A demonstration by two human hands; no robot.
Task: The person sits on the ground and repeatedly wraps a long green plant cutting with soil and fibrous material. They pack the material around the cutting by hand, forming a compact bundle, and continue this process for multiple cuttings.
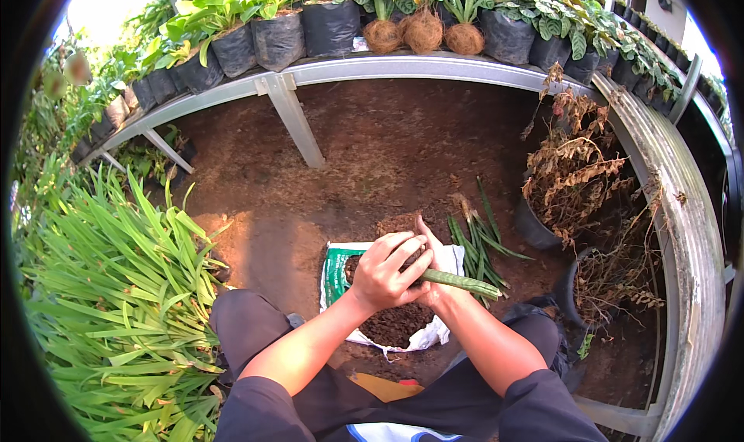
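My left hand [385, 269] curls over the base of a thick green plant stem [462, 283], probably a snake plant leaf. Against it from the other side lies my right hand [437, 262], palm inward with its fingers extended. A dark clump, perhaps roots or soil, shows partly between the hands; the rest is hidden. The stem sticks out to the right over my right wrist. Below both hands a white and green printed sack [334, 273] lies opened on the ground, holding dark crumbly soil [398, 327].
Long green leaves [479, 241] lie bundled on the ground right of the sack. Dried plants [581, 169] stand in black pots at right. Dense strappy plants [122, 302] border my left. A metal-framed bench [407, 67] carries bagged plants and several fibre-wrapped root balls ahead.
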